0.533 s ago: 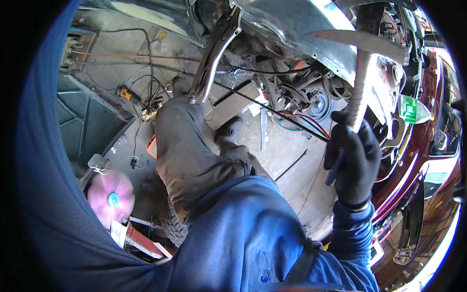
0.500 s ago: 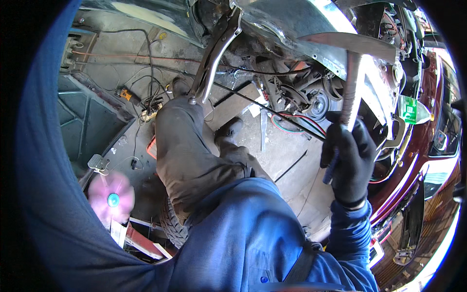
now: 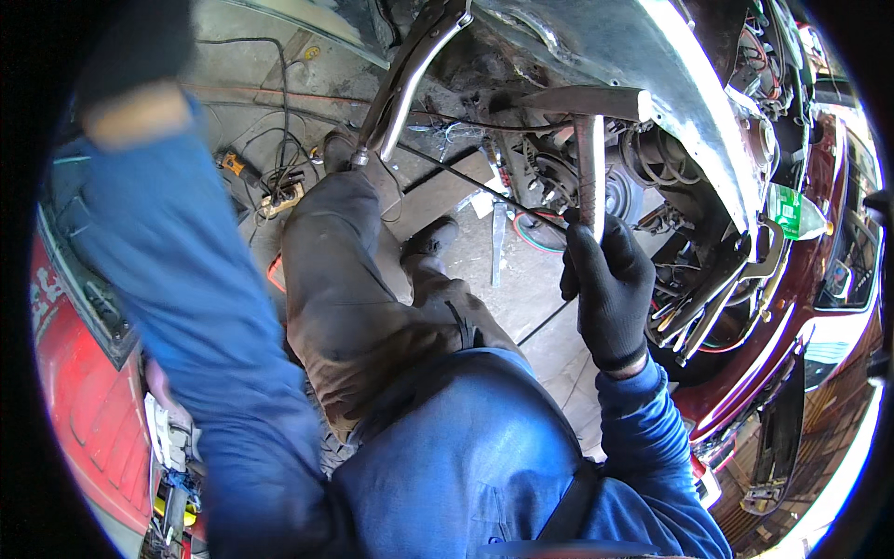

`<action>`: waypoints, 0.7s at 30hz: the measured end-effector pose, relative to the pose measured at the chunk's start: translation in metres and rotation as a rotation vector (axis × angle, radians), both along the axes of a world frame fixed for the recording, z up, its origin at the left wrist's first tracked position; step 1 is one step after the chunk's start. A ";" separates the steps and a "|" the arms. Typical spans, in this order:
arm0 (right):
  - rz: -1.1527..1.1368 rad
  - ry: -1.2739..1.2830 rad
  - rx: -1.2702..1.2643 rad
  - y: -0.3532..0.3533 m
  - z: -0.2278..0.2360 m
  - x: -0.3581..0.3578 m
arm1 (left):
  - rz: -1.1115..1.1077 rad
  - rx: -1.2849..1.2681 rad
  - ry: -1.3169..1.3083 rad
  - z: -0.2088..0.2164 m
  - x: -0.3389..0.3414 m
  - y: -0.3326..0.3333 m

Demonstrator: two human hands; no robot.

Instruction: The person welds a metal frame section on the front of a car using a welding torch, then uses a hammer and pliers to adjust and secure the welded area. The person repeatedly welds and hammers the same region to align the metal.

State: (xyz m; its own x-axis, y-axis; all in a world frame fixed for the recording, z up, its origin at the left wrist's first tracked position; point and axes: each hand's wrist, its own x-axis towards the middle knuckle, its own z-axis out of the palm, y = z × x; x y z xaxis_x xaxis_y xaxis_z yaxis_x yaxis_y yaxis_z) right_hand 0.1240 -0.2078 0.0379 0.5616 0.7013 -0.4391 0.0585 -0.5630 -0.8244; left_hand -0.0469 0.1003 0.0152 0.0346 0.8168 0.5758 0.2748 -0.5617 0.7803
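A: Nearest the camera, what's there?

B: Blue work clothes and a bent knee in dirty brown trousers (image 3: 354,279). The right hand (image 3: 607,291), in a black glove, has its grip pressed tight around the handle of a body hammer (image 3: 589,168), whose head lies against the underside of the bare metal fender (image 3: 670,84).

A: And the left hand?

B: The left arm (image 3: 177,261) is raised and blurred at the picture's left side; the hand (image 3: 126,37) is at the dark rim, and I cannot tell whether its grip is spread or closed.

A: How far along does the panel work look?

B: Midway, I'd judge. The fender's paint is stripped to bare metal, yet its edge looks uneven, and locking pliers (image 3: 410,74) are clamped to the panel.

A: Farther off?

B: Behind the fender, the wheel hub and spring (image 3: 643,168), with a red hose (image 3: 535,233) on the concrete floor (image 3: 521,270). A tangle of cables (image 3: 270,168) lies on the floor at the upper left. A dark red car body (image 3: 801,307) runs along the right.

A: Any containers?

B: None that I can make out.
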 end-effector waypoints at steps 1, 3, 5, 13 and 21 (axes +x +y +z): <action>0.005 -0.008 -0.002 -0.001 -0.006 -0.002 | -0.008 -0.033 -0.013 -0.009 -0.003 -0.019; 0.030 -0.042 -0.006 -0.002 -0.016 -0.002 | -0.033 -0.136 -0.029 -0.030 -0.009 -0.061; 0.058 -0.092 -0.022 0.001 -0.026 0.000 | -0.083 -0.254 -0.039 -0.050 -0.015 -0.099; 0.177 -0.328 0.145 0.029 -0.033 0.016 | -0.100 -0.170 0.060 -0.115 -0.014 -0.161; 0.203 -0.520 0.388 0.077 -0.031 0.025 | -0.048 -0.113 -0.058 -0.143 -0.002 -0.168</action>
